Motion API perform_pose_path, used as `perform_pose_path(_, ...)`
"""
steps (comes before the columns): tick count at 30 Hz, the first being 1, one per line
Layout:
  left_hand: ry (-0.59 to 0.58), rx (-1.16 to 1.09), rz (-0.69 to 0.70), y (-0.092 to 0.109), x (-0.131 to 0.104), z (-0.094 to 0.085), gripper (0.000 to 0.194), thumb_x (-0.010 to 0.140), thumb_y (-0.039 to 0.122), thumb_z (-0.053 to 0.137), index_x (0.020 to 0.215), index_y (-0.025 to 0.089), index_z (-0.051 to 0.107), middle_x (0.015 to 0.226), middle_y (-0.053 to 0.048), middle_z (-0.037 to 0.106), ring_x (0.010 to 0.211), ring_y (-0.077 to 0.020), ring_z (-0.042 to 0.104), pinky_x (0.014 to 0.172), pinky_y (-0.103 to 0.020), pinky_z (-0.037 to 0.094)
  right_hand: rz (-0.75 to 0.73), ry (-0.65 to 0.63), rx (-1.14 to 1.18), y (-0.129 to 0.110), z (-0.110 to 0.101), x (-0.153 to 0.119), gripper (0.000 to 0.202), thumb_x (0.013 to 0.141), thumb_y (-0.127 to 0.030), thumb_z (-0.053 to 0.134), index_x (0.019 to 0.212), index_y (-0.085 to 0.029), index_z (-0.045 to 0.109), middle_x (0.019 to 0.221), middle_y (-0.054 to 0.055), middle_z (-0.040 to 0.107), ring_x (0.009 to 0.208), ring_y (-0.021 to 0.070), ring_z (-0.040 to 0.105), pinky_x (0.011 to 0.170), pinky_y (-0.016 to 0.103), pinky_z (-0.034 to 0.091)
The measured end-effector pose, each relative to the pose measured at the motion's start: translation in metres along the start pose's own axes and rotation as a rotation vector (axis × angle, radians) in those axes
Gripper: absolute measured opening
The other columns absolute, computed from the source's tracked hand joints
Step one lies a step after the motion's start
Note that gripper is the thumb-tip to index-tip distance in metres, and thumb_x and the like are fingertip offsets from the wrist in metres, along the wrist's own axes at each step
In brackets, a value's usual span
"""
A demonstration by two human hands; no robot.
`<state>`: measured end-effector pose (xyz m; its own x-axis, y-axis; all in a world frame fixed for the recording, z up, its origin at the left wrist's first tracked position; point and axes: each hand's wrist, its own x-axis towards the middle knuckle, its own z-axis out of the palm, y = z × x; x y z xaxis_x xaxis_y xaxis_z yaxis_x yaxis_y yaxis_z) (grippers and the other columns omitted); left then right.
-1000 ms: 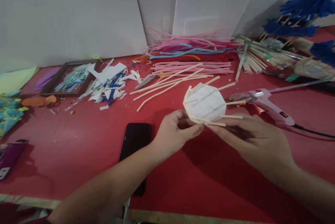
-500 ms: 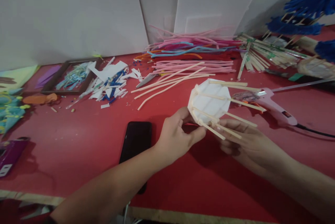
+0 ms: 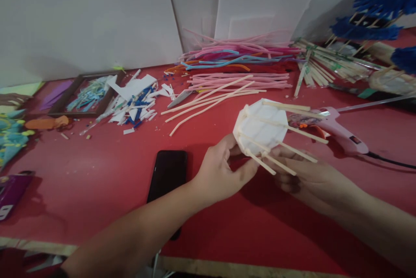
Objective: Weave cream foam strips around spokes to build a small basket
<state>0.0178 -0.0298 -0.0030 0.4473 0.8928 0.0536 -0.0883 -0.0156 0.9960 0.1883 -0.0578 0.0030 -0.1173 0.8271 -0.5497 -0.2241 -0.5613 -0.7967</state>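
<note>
Above the red table I hold a small white many-sided panel [image 3: 264,124] with several wooden sticks [image 3: 299,153] fixed round it, their free ends pointing right. Cream cord runs along its left rim. My left hand [image 3: 224,167] pinches the lower left edge between thumb and fingers. Under the sticks, my right hand [image 3: 299,169] has its fingertips closed at the lower edge of the same piece, partly hidden by the sticks. Just beyond it to the right lies a pink glue gun [image 3: 345,132] with a clear glue stick in its back.
A black phone [image 3: 167,176] lies left of my left arm. Behind are cream fuzzy stems [image 3: 208,106], a pile of pink stems [image 3: 240,80], white and blue scraps [image 3: 138,100], a brown frame [image 3: 61,102] and bundled sticks [image 3: 320,70]. Another person's hand [image 3: 13,99] rests at far left.
The stick-and-panel piece has tilted slightly, its sticks sloping a little more downward. Both my hands keep their hold. The other person's hand at far left has shifted into fuller view.
</note>
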Motion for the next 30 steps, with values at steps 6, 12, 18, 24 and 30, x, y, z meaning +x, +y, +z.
perform_pose_path(6, 0.0, 0.012, -0.028, 0.003, 0.0, 0.0, 0.021, 0.085, 0.027, 0.07, 0.104, 0.019, 0.065, 0.115, -0.01, 0.078, 0.111, -0.0243, 0.074, 0.1, -0.034, 0.057, 0.021, 0.016, 0.019, 0.002, 0.001, -0.001, 0.058, 0.035, -0.061, 0.093, 0.06, -0.021, 0.059, 0.049, -0.01, 0.032, 0.045, 0.0029, 0.019, 0.041, 0.021, 0.016)
perform_pose_path(12, -0.037, -0.054, -0.049, 0.003, 0.0, 0.001, 0.028, 0.084, 0.027, 0.074, 0.109, 0.018, 0.067, 0.119, -0.009, 0.077, 0.116, -0.0241, 0.071, 0.101, -0.031, 0.055, -0.002, -0.057, 0.02, -0.002, 0.004, -0.003, 0.059, 0.041, -0.063, 0.091, 0.055, -0.021, 0.052, 0.049, -0.009, 0.029, 0.046, 0.0047, 0.02, 0.041, 0.022, 0.016)
perform_pose_path(18, -0.018, 0.008, 0.03, 0.001, 0.001, 0.001, 0.015, 0.088, 0.024, 0.067, 0.102, 0.019, 0.07, 0.114, -0.008, 0.079, 0.114, -0.0226, 0.072, 0.102, -0.032, 0.054, 0.015, -0.049, 0.032, -0.001, 0.0, 0.0, 0.061, 0.038, -0.066, 0.091, 0.056, -0.024, 0.05, 0.048, -0.01, 0.024, 0.045, 0.0056, 0.016, 0.04, 0.024, 0.015)
perform_pose_path(24, -0.048, 0.153, 0.039, 0.008, 0.0, -0.001, 0.014, 0.091, 0.031, 0.066, 0.098, 0.021, 0.072, 0.104, -0.007, 0.08, 0.101, -0.0228, 0.076, 0.09, -0.031, 0.058, -0.01, -0.072, -0.045, -0.003, 0.002, -0.005, 0.067, 0.042, -0.076, 0.085, 0.055, -0.023, 0.047, 0.048, -0.008, 0.028, 0.046, 0.0058, 0.018, 0.041, 0.024, 0.018)
perform_pose_path(30, -0.036, 0.433, 0.153, 0.011, -0.003, -0.003, 0.016, 0.092, 0.021, 0.058, 0.087, 0.022, 0.073, 0.1, -0.009, 0.08, 0.098, -0.0232, 0.075, 0.087, -0.031, 0.057, -0.099, -0.02, -0.1, -0.006, 0.005, -0.008, 0.066, 0.047, -0.076, 0.082, 0.057, -0.024, 0.044, 0.048, -0.008, 0.029, 0.044, 0.0058, 0.021, 0.04, 0.025, 0.022)
